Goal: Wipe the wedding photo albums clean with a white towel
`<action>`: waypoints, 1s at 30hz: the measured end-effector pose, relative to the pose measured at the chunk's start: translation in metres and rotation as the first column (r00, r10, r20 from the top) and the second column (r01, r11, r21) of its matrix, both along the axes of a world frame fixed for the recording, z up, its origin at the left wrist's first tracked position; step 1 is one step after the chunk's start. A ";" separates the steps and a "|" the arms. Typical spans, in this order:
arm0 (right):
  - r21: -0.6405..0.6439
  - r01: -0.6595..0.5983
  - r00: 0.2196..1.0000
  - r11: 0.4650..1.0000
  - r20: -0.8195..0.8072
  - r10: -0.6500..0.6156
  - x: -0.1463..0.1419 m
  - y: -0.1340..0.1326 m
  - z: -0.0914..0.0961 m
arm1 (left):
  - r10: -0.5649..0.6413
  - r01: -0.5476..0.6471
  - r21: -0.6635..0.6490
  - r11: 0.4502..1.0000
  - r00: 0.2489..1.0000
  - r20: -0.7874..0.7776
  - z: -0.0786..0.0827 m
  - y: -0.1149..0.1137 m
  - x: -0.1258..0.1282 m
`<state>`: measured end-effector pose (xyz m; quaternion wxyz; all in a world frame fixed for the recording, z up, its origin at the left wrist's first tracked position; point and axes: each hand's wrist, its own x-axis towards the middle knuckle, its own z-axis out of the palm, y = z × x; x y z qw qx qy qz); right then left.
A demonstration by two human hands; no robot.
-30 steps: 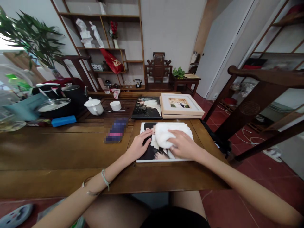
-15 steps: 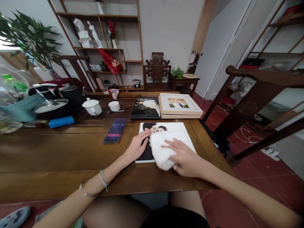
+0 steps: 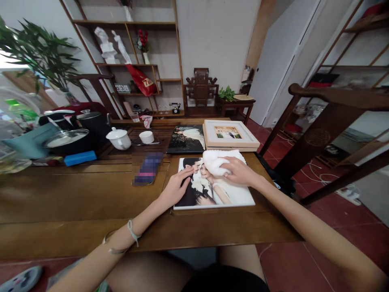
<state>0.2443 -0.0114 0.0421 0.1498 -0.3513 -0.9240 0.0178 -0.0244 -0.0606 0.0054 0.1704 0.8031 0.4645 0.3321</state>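
A photo panel (image 3: 209,194) with a printed couple lies flat near the table's front edge. My left hand (image 3: 178,185) rests on its left side, fingers stretched out over the print. My right hand (image 3: 238,170) grips a fluffy white cloth (image 3: 214,162), which lies bunched over the panel's upper right part and its far edge. The cloth hides that corner of the picture. Just beyond are a dark photo panel (image 3: 185,140) and a pale picture frame (image 3: 232,134) side by side.
Left of the panel lies a blurred purple item (image 3: 148,168). Farther left stand a white cup (image 3: 146,137), a lidded white bowl (image 3: 118,139), a blue block (image 3: 80,158) and a glass-lidded pan (image 3: 68,140). A wooden chair (image 3: 322,134) stands at the table's right.
My right hand has moved the white cloth away from me, from the panel's lower middle to its upper right. More of the printed couple shows. My left hand has stayed put.
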 end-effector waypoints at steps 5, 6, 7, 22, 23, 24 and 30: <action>-0.010 -0.034 0.999 0.999 -0.004 0.034 -0.001 -0.018 -0.003 | -0.010 0.010 0.001 1.000 1.000 -0.015 0.000 0.001 0.000; -0.026 -0.052 0.999 0.998 -0.002 0.052 -0.002 -0.028 -0.003 | -0.011 0.011 0.005 1.000 1.000 -0.018 -0.001 0.001 -0.001; -0.045 -0.072 0.997 0.996 0.005 0.073 -0.003 -0.039 -0.002 | -0.010 0.010 0.011 1.000 1.000 -0.017 -0.003 0.002 -0.001; -0.087 -0.078 0.997 0.993 -0.006 0.078 0.007 -0.038 -0.001 | -0.010 0.010 0.015 1.000 1.000 -0.019 -0.004 0.003 -0.002; -0.071 -0.049 0.999 0.996 -0.001 0.049 0.010 -0.027 -0.002 | -0.010 0.010 0.008 1.000 1.000 -0.019 -0.003 0.003 -0.002; -0.057 -0.019 1.000 0.998 0.003 0.019 0.012 -0.016 -0.002 | -0.010 0.010 0.001 1.000 1.000 -0.018 -0.003 0.002 -0.002; -0.024 0.077 0.997 0.997 -0.004 -0.077 0.020 0.003 -0.005 | -0.011 0.011 -0.003 1.000 1.000 -0.006 -0.001 0.001 -0.001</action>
